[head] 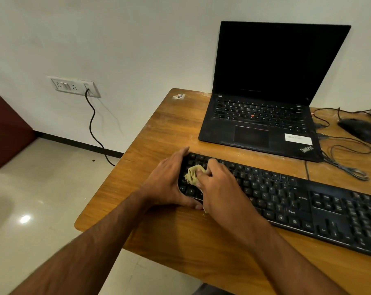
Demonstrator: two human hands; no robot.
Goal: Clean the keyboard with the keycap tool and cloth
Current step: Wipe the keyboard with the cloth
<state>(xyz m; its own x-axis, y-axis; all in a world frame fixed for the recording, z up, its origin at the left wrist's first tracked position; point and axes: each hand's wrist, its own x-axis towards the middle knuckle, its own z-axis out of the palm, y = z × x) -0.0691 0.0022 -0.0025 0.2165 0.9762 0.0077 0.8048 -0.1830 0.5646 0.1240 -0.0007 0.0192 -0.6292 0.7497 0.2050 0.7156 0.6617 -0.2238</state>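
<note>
A long black keyboard [286,196] lies across the wooden table [169,128], running from the middle to the right edge of view. My left hand [167,179] clasps the keyboard's left end, thumb at the front edge and fingers over the back edge. My right hand [218,184] presses a crumpled yellowish cloth [194,173] onto the leftmost keys. A bit of the cloth also shows under my right palm near the keyboard's front edge. No keycap tool is visible.
An open black laptop [263,116] with a dark screen stands behind the keyboard. A black mouse [361,129] and tangled cables [346,158] lie at the right. A wall socket [74,86] with a black cord is on the left, beyond the table's left edge.
</note>
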